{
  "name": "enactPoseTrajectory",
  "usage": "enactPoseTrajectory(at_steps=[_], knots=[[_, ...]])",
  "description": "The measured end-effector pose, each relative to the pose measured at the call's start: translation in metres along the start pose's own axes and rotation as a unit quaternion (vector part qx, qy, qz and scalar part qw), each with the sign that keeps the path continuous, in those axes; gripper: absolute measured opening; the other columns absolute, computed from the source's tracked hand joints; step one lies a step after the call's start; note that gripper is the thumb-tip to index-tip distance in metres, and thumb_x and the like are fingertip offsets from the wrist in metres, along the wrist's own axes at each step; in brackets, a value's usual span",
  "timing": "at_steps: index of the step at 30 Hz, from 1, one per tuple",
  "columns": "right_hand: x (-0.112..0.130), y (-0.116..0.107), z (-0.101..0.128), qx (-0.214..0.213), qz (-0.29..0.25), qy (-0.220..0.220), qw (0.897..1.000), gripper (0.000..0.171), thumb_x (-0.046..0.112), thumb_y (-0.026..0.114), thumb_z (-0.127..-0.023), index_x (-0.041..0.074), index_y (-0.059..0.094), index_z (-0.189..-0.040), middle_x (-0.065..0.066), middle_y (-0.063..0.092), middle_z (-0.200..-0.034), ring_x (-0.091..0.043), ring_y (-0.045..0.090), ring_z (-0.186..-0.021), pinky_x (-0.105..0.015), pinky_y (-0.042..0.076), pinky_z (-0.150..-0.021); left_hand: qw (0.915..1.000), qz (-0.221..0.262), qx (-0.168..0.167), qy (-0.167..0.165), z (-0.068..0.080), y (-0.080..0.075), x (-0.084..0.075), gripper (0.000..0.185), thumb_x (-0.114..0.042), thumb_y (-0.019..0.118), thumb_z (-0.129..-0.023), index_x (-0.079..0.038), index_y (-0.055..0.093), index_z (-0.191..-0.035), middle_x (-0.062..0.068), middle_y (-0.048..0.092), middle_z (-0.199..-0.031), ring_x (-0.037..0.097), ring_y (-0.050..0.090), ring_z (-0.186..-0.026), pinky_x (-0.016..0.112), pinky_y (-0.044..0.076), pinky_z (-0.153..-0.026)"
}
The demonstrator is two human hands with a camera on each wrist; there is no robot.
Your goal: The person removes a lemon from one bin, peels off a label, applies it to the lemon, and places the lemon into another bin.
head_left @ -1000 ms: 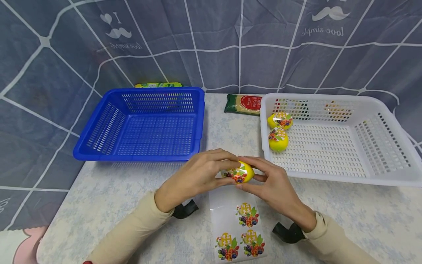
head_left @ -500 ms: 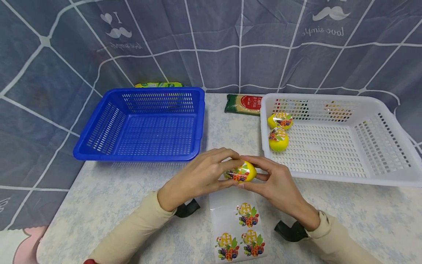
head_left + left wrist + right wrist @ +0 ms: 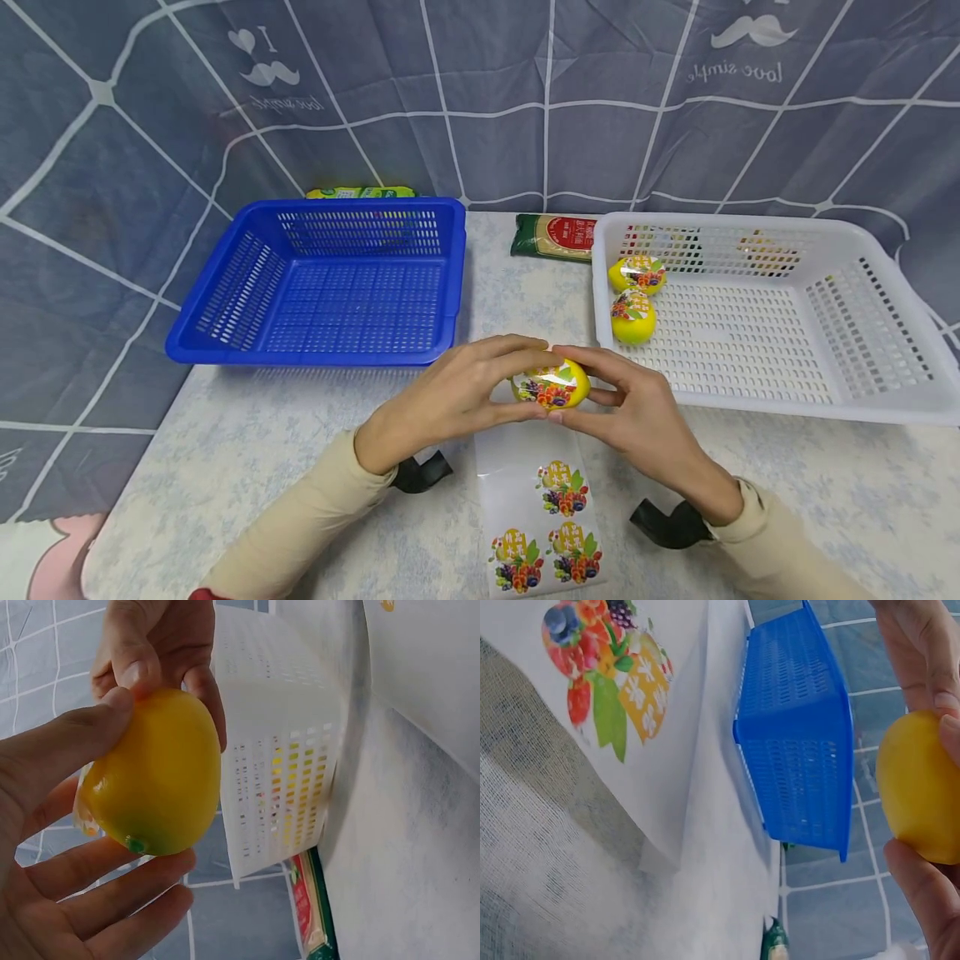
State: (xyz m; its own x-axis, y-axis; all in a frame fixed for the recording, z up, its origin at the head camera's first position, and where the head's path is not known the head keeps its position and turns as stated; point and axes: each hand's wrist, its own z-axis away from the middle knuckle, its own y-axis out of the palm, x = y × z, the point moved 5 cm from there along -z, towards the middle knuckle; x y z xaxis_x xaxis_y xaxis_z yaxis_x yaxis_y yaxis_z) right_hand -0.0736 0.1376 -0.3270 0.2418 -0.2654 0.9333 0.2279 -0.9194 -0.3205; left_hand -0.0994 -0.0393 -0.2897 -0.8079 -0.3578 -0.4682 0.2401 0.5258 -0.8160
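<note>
Both hands hold one yellow lemon (image 3: 564,388) between them, above the top end of a sticker sheet (image 3: 506,492). A clear, glossy fruit-print sticker (image 3: 546,392) lies on the lemon's side that faces the head camera. My left hand (image 3: 457,392) has its thumb below and fingers over the left end. From the right, my right hand (image 3: 637,408) grips the other end with thumb and fingers. In the left wrist view the lemon (image 3: 161,776) shows its bare underside and a green tip. Several fruit-print stickers remain on the sheet.
A blue basket (image 3: 322,360) stands at the back left. In the white basket (image 3: 765,407) at the right, two stickered lemons (image 3: 633,321) lie by its left wall. Between the baskets lies a green and red food packet (image 3: 555,237); another green packet (image 3: 360,192) shows behind the blue basket.
The hands have moved slightly right and up with the lemon. It has turned a little, and more of its sticker shows between the hands. The baskets and sticker sheet have not moved.
</note>
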Motion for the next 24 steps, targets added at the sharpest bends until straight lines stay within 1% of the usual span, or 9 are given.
enactPoseTrajectory(at_steps=[6, 10, 12, 15, 17, 21, 22, 23, 24], knots=[[0.003, -0.004, 0.000, 0.014, 0.011, 0.000, 1.000, 0.064, 0.012, 0.083, -0.080, 0.013, 0.057, -0.138, 0.000, 0.057, -0.136, -0.014, 0.058, -0.119, -0.030, 0.054, -0.086, 0.9992, 0.037, -0.007, 0.010, -0.003, -0.001, -0.002, 0.045, -0.029, 0.076, -0.087, -0.009, 0.065, -0.126, 0.002, 0.064, -0.125, 0.010, 0.059, -0.117, 0.020, 0.047, -0.096], [0.010, -0.017, 0.002, 0.039, 0.090, 0.005, 0.995, 0.070, 0.022, 0.081, -0.082, 0.020, 0.049, -0.145, 0.002, 0.049, -0.145, -0.018, 0.051, -0.129, -0.032, 0.049, -0.097, 0.9988, 0.033, -0.028, 0.024, -0.006, -0.002, -0.003, 0.044, -0.028, 0.078, -0.086, -0.008, 0.066, -0.123, 0.003, 0.066, -0.120, 0.010, 0.061, -0.111, 0.018, 0.047, -0.093], [0.014, -0.033, 0.003, 0.027, 0.136, 0.006, 0.990, 0.071, 0.024, 0.080, -0.084, 0.022, 0.047, -0.147, 0.002, 0.046, -0.148, -0.023, 0.048, -0.132, -0.026, 0.043, -0.102, 0.9981, 0.034, -0.043, 0.026, -0.007, -0.004, -0.002, 0.045, -0.026, 0.080, -0.084, -0.007, 0.066, -0.122, 0.003, 0.067, -0.119, 0.011, 0.062, -0.110, 0.019, 0.048, -0.093], [0.017, -0.073, 0.005, -0.043, 0.201, 0.017, 0.978, 0.066, 0.021, 0.078, -0.086, 0.022, 0.048, -0.146, -0.005, 0.047, -0.148, -0.033, 0.049, -0.131, -0.013, 0.037, -0.102, 0.9970, 0.038, -0.062, 0.026, -0.008, -0.007, 0.001, 0.046, -0.026, 0.082, -0.082, -0.007, 0.067, -0.121, 0.003, 0.068, -0.118, 0.011, 0.063, -0.109, 0.020, 0.048, -0.093], [0.010, -0.107, 0.008, -0.107, 0.240, 0.036, 0.964, 0.062, 0.020, 0.075, -0.089, 0.021, 0.050, -0.145, -0.008, 0.048, -0.147, -0.037, 0.048, -0.129, -0.004, 0.032, -0.098, 0.9965, 0.041, -0.070, 0.023, -0.010, -0.008, 0.002, 0.047, -0.027, 0.082, -0.081, -0.007, 0.068, -0.121, 0.003, 0.068, -0.117, 0.011, 0.063, -0.109, 0.020, 0.049, -0.092], [-0.029, -0.185, 0.022, -0.190, 0.309, 0.114, 0.925, 0.059, 0.029, 0.064, -0.096, 0.023, 0.041, -0.151, -0.011, 0.037, -0.154, -0.037, 0.036, -0.138, -0.017, 0.025, -0.112, 0.9963, 0.049, -0.070, 0.013, -0.011, -0.010, 0.004, 0.046, -0.028, 0.082, -0.082, -0.008, 0.068, -0.121, 0.002, 0.068, -0.116, 0.009, 0.063, -0.107, 0.020, 0.049, -0.091], [-0.043, -0.204, 0.027, -0.201, 0.317, 0.134, 0.917, 0.061, 0.030, 0.061, -0.098, 0.022, 0.037, -0.153, -0.013, 0.033, -0.156, -0.039, 0.034, -0.139, -0.026, 0.026, -0.115, 0.9963, 0.050, -0.069, 0.010, -0.012, -0.010, 0.005, 0.046, -0.029, 0.081, -0.082, -0.009, 0.068, -0.121, 0.001, 0.068, -0.116, 0.009, 0.063, -0.107, 0.019, 0.049, -0.091], [-0.058, -0.224, 0.032, -0.213, 0.322, 0.150, 0.910, 0.063, 0.031, 0.059, -0.099, 0.020, 0.032, -0.155, -0.016, 0.032, -0.156, -0.042, 0.034, -0.138, -0.037, 0.028, -0.115, 0.9963, 0.052, -0.067, 0.006, -0.013, -0.010, 0.005, 0.046, -0.029, 0.081, -0.082, -0.009, 0.068, -0.121, 0.000, 0.068, -0.116, 0.008, 0.063, -0.107, 0.019, 0.049, -0.090], [-0.074, -0.244, 0.039, -0.224, 0.333, 0.165, 0.901, 0.065, 0.031, 0.058, -0.099, 0.018, 0.029, -0.156, -0.021, 0.032, -0.155, -0.038, 0.043, -0.134, -0.037, 0.037, -0.111, 0.9964, 0.055, -0.065, 0.003, -0.014, -0.010, 0.005, 0.046, -0.029, 0.081, -0.083, -0.010, 0.068, -0.122, 0.000, 0.068, -0.116, 0.007, 0.062, -0.107, 0.019, 0.049, -0.090]])
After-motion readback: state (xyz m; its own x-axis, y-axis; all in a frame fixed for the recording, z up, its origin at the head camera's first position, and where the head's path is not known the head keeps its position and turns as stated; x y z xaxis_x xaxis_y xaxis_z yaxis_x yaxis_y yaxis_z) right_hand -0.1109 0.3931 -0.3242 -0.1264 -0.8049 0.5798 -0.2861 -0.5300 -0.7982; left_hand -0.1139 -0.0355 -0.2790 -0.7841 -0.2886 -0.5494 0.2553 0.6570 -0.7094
